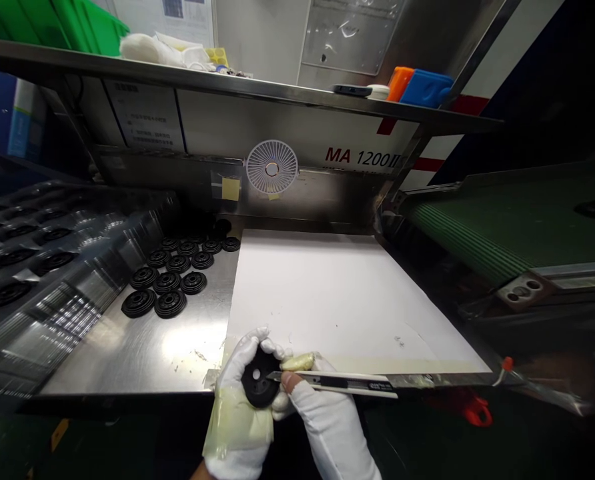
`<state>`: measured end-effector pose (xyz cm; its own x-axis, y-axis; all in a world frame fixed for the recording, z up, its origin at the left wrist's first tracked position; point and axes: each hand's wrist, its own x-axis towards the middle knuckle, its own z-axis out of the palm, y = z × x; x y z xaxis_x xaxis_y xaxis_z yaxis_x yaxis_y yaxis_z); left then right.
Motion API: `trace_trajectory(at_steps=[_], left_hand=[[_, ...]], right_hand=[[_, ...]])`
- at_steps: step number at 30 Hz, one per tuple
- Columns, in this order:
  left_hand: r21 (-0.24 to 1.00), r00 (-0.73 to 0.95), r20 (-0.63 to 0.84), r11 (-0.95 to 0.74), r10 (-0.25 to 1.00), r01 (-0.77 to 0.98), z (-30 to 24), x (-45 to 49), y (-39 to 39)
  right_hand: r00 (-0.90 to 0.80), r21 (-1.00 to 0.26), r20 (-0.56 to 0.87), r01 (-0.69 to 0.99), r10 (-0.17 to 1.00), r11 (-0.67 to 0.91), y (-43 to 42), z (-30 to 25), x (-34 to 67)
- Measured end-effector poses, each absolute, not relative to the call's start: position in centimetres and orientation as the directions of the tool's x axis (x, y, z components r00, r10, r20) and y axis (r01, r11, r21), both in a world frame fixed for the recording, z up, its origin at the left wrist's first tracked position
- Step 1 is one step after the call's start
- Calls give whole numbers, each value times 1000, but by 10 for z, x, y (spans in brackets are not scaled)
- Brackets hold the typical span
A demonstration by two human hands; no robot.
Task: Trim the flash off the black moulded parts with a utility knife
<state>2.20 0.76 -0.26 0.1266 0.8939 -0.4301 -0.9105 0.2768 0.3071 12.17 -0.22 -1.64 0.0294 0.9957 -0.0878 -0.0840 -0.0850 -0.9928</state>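
Head view, angled forward and down onto a stainless steel bench (pixel 142 353). Utility knife (pixel 342 385) nearly level across the frame, long axis running left to right: snap-off blade tip pointing left onto the face of a black ribbed rubber disc (pixel 260 379), handle end pointing right, beyond the hands. Disc held over the near edge of the bench, round face tilted up toward the camera.

Left hand (pixel 237 400), in a white glove partly wrapped with yellowish tape: closed in a firm grasp around the disc, fingers curled over its rim. Right hand (pixel 322 427), also white-gloved: closed around the knife, with one bare fingertip (pixel 288 381) resting near the blade end. Yellowish wad of material (pixel 297 362) just beyond the knife, touching the left hand's fingers.

Behind the hands, a white sheet (pixel 347 300) on the bench. To the left, rows of matching black discs (pixel 170 280) on bare steel, beside a clear plastic tray (pixel 42 267) holding more discs.
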Motion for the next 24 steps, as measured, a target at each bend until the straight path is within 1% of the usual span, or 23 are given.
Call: trace_trajectory(at_steps=[3,5,8,10,14,16,20,24], left_hand=[[324,116,-430,273,895,-906,-2,22,7],[312,114,-427,265,897,-912,-1,22,7],[288,126,-413,261,902,-922,-1,22,6],[297,119,-415,258,902,-920,-1,22,7],[318,111,-428,265,897,-910,-1,24,7],[319,108,-424,260,899,-912,-1,24,7],[344,66,-418,224,906,-912,0,26,7],[360,56,-422,224,905,-906,-1,25,7]], right_hand=[[-22,-985,-120,-126,993,-121,-3,-18,124],[6,-987,-100,-125,995,-99,-2,-20,124],[72,-996,-41,-82,997,-35,0,-20,123],[58,-996,-36,-80,998,-31,0,-17,123],[-9,-981,-154,-119,988,-154,0,-12,126],[-14,-971,-184,-153,983,-184,0,-12,128],[22,-977,-123,-177,992,-117,-2,-13,125],[7,-980,-112,-166,994,-109,-3,-11,123]])
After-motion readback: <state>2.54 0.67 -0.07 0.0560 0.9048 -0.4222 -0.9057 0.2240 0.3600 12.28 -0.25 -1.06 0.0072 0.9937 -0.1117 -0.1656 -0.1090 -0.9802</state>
